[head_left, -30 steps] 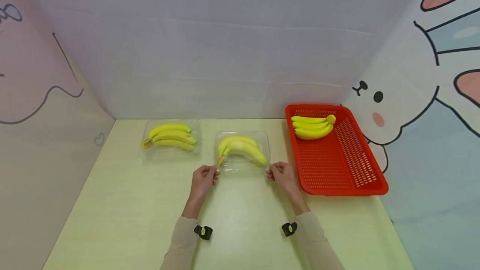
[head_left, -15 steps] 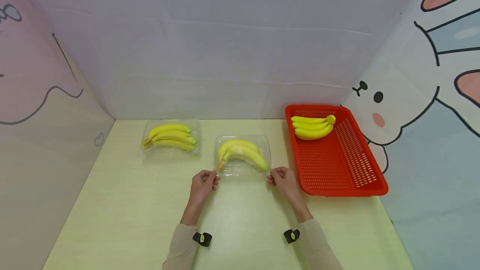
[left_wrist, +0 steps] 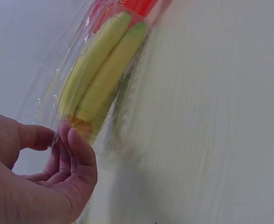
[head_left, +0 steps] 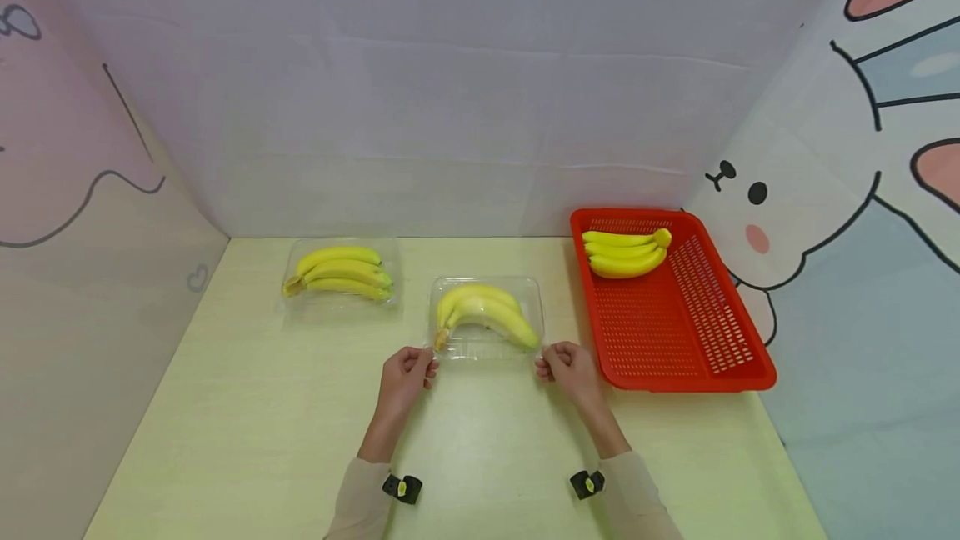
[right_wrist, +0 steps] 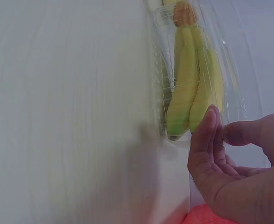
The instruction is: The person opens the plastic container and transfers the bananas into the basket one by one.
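Observation:
A clear plastic clamshell box (head_left: 480,348) with a bunch of bananas (head_left: 491,313) inside lies mid-table in the head view. My left hand (head_left: 407,375) pinches its near left corner between thumb and fingers. At the near right corner, my right hand (head_left: 570,369) pinches the rim the same way. Seen from the left wrist, the left thumb and fingertips (left_wrist: 80,144) meet at the box's edge beside the banana stem. The right wrist view has the right fingertips (right_wrist: 209,116) on the edge near the green banana tips.
A second clear box (head_left: 390,252) holding bananas (head_left: 341,269) stands at the back left. To the right is a red plastic basket (head_left: 675,340), with another bunch of bananas (head_left: 626,255) in its far left corner. A pale cloth wall (head_left: 450,107) rises behind the table.
Both hands and the pinched box with its bananas have come slightly nearer to the body. The other box and the basket stay where they were.

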Tool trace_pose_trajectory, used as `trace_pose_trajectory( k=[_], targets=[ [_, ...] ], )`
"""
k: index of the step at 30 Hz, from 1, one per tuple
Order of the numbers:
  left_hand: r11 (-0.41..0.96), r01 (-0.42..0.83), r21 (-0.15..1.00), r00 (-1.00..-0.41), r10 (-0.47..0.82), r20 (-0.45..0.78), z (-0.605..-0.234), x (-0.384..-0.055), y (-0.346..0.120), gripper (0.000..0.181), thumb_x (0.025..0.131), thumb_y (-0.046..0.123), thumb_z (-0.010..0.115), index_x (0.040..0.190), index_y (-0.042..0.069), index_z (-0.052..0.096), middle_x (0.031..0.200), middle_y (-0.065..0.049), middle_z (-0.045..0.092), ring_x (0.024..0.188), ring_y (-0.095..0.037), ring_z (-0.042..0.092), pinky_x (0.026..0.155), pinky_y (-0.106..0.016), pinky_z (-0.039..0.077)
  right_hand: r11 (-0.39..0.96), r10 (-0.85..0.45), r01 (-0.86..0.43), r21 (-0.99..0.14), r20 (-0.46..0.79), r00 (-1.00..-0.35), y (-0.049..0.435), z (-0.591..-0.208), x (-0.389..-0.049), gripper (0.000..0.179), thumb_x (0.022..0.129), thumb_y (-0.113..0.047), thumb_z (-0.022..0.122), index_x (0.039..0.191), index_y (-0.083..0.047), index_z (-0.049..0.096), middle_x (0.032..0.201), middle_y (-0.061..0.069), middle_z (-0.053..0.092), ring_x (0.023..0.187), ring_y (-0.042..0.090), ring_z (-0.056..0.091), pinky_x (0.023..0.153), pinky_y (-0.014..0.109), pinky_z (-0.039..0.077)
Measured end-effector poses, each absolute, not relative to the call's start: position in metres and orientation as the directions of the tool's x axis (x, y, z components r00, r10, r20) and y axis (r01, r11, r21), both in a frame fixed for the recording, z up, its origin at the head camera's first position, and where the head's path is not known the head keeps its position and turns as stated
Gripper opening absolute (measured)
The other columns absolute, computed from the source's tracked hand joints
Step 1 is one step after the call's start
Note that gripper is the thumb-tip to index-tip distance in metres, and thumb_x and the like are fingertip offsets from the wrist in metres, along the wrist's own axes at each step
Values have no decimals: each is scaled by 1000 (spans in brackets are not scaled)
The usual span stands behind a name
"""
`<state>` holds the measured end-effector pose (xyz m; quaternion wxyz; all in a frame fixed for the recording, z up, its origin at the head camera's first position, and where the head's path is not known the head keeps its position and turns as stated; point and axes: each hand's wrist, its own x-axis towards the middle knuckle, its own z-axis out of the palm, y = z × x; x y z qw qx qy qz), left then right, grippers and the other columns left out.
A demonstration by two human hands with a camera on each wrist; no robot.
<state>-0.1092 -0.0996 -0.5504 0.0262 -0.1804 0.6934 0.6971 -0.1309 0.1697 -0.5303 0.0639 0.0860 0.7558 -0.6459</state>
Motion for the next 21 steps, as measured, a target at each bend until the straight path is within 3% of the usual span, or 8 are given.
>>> trace_pose_trajectory(
  k=[21],
  targets=[
    [-8,-290,957,-937,-199,-286,-548,-85,-98,21,104,12,60,101,-9,62,87,-16,71,70,-12,60,57,-21,52,183,66,214,-959,-205,-976,173,-537,-107,18,101,-1,59,100,17,63,83,20,73,68,15,68,65,29,61]
  ],
)
